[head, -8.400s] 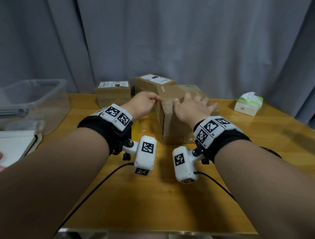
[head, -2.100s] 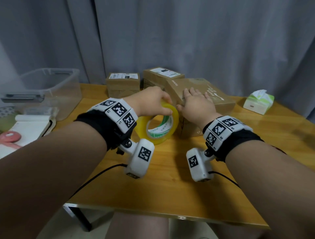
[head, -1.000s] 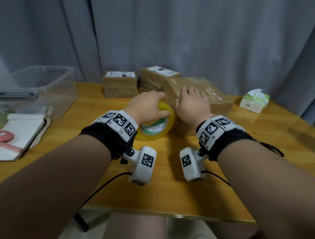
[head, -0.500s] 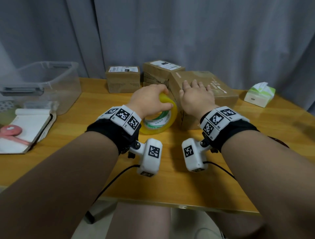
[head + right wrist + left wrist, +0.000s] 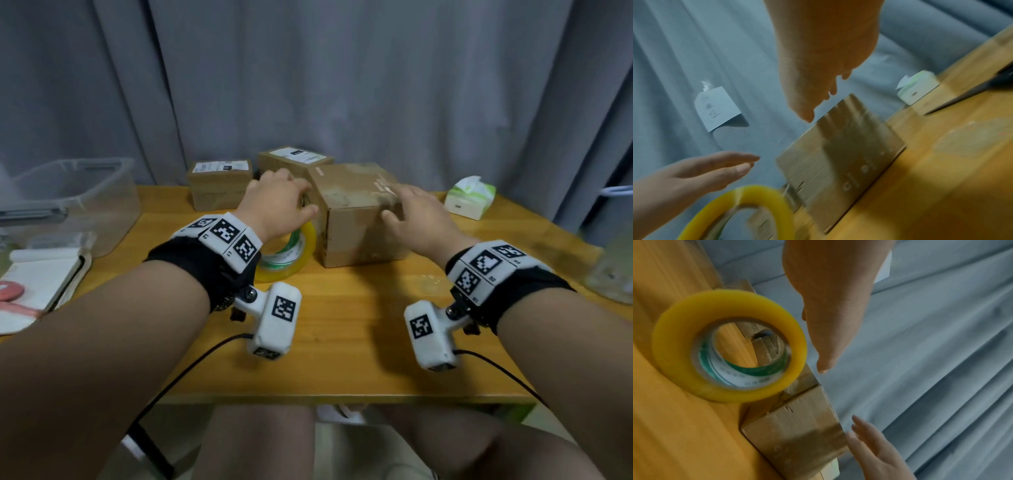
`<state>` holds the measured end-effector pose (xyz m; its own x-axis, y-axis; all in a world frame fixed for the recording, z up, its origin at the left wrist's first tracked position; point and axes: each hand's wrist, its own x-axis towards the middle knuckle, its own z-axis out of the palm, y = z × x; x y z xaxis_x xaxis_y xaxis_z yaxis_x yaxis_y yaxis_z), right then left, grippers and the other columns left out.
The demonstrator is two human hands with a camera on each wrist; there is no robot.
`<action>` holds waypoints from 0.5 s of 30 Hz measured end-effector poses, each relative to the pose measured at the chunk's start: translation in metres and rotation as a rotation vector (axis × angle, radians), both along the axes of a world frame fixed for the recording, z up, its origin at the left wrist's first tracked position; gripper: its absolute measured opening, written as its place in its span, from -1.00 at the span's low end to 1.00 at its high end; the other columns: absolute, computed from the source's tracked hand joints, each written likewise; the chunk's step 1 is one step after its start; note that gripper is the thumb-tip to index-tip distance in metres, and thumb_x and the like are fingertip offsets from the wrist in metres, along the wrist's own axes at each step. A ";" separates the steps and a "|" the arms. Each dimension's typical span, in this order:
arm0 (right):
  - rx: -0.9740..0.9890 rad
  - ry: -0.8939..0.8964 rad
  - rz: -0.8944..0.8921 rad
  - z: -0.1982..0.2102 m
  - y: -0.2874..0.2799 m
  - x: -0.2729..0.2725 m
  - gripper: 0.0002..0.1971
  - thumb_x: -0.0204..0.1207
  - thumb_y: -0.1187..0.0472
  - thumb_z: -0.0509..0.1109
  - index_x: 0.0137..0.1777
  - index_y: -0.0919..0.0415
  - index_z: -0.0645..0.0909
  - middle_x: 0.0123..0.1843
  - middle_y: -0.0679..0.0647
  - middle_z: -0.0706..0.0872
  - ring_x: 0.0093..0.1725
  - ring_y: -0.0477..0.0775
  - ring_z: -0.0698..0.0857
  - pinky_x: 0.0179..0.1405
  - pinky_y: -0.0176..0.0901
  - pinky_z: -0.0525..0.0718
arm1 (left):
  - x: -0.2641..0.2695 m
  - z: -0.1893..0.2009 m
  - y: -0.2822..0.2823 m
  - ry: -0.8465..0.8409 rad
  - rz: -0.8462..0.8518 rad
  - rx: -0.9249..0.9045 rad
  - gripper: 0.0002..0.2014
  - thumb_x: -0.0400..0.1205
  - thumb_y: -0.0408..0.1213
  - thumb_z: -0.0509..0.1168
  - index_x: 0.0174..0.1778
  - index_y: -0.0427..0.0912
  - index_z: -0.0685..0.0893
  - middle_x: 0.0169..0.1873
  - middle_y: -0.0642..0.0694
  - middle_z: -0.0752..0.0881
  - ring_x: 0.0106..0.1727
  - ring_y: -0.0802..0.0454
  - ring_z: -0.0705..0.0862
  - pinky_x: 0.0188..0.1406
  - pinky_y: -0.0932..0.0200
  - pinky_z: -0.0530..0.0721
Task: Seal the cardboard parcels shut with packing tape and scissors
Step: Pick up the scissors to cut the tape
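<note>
A brown cardboard parcel [image 5: 356, 212] stands on the wooden table [image 5: 342, 342]. The yellow tape roll [image 5: 291, 253] stands on edge and leans against the parcel's left side. My left hand [image 5: 281, 202] hovers just above the roll with straight fingers and holds nothing, as the left wrist view shows: left hand [image 5: 828, 305], tape roll [image 5: 674, 340], parcel [image 5: 793, 431]. My right hand [image 5: 411, 212] is spread at the parcel's top right edge. In the right wrist view its fingers [image 5: 807, 110] reach the parcel [image 5: 838, 154]. No scissors can be made out.
Two smaller labelled parcels [image 5: 219, 185] [image 5: 294, 161] sit at the back by the grey curtain. A tissue pack [image 5: 471, 197] lies at the back right. To the left are a clear plastic bin [image 5: 68, 202] and an open notebook [image 5: 37, 277] under a pink object [image 5: 10, 291].
My left hand has let go of the tape roll, which now leans on the parcel. My right hand has moved from the parcel's left end to its right edge.
</note>
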<state>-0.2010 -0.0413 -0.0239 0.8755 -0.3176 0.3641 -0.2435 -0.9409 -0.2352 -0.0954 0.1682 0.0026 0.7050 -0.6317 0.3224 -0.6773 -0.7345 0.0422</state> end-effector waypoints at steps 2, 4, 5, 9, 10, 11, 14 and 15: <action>0.088 0.032 -0.071 -0.003 -0.022 -0.018 -0.53 0.63 0.19 0.22 0.53 0.25 0.38 0.46 0.27 0.52 0.44 0.28 0.47 0.40 0.03 0.43 | -0.010 0.002 -0.013 -0.036 -0.060 -0.076 -0.58 0.65 0.04 0.17 0.39 -0.03 0.54 0.29 -0.17 0.53 0.35 -0.19 0.42 0.33 -0.11 0.39; 0.129 0.143 -0.200 -0.008 -0.043 -0.038 -0.61 0.61 0.30 0.20 0.43 0.30 0.50 0.36 0.29 0.59 0.34 0.29 0.56 0.26 0.01 0.53 | -0.023 -0.001 -0.030 -0.056 -0.132 -0.137 -0.64 0.66 -0.04 0.18 0.33 -0.06 0.58 0.27 -0.15 0.54 0.35 -0.17 0.41 0.33 -0.09 0.36; 0.128 0.213 -0.259 -0.012 -0.053 -0.048 -0.65 0.61 0.32 0.20 0.36 0.33 0.56 0.31 0.29 0.62 0.28 0.29 0.59 0.20 0.01 0.57 | -0.030 -0.005 -0.038 -0.058 -0.168 -0.156 -0.67 0.67 -0.06 0.17 0.30 -0.06 0.60 0.25 -0.14 0.54 0.35 -0.16 0.41 0.33 -0.07 0.33; 0.090 0.441 -0.394 -0.034 -0.081 -0.076 -0.81 0.61 0.28 0.23 0.05 0.35 0.64 -0.13 0.19 0.67 -0.20 0.16 0.62 -0.38 -0.13 0.56 | -0.049 -0.028 -0.071 -0.057 -0.289 -0.157 -0.70 0.67 -0.08 0.18 0.25 -0.06 0.62 0.20 -0.09 0.56 0.32 -0.10 0.41 0.35 -0.05 0.29; 0.101 0.464 -0.420 -0.040 -0.085 -0.080 -0.82 0.63 0.23 0.25 -0.02 0.33 0.63 -0.24 0.15 0.62 -0.31 0.11 0.56 -0.49 -0.15 0.45 | -0.051 -0.034 -0.078 -0.050 -0.312 -0.157 -0.71 0.67 -0.09 0.17 0.25 -0.06 0.63 0.19 -0.08 0.56 0.32 -0.09 0.42 0.35 -0.05 0.29; 0.121 0.467 -0.442 -0.045 -0.088 -0.082 -0.80 0.64 0.18 0.25 -0.03 0.32 0.62 -0.30 0.13 0.58 -0.37 0.09 0.52 -0.53 -0.15 0.39 | -0.054 -0.039 -0.084 -0.041 -0.329 -0.164 -0.71 0.67 -0.09 0.17 0.24 -0.06 0.64 0.19 -0.07 0.57 0.32 -0.08 0.42 0.36 -0.06 0.29; 0.172 0.398 -0.459 -0.056 -0.094 -0.080 -0.74 0.64 0.08 0.28 0.07 0.30 0.60 -0.27 0.13 0.58 -0.33 0.12 0.56 -0.47 -0.14 0.42 | -0.057 -0.050 -0.096 -0.025 -0.357 -0.196 -0.73 0.68 -0.11 0.17 0.21 -0.06 0.65 0.18 -0.04 0.58 0.31 -0.04 0.43 0.39 -0.06 0.28; 0.177 0.387 -0.467 -0.057 -0.094 -0.078 -0.74 0.63 0.07 0.29 0.11 0.29 0.57 -0.25 0.13 0.59 -0.28 0.15 0.59 -0.38 -0.11 0.48 | -0.058 -0.053 -0.098 -0.025 -0.362 -0.203 -0.74 0.68 -0.11 0.17 0.21 -0.06 0.65 0.17 -0.03 0.58 0.31 -0.03 0.43 0.39 -0.05 0.28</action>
<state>-0.2792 -0.1354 -0.0813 0.6880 -0.7244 -0.0444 -0.7176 -0.6698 -0.1907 -0.1530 0.0701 -0.0503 0.4394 -0.7594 0.4798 -0.8930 -0.4271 0.1418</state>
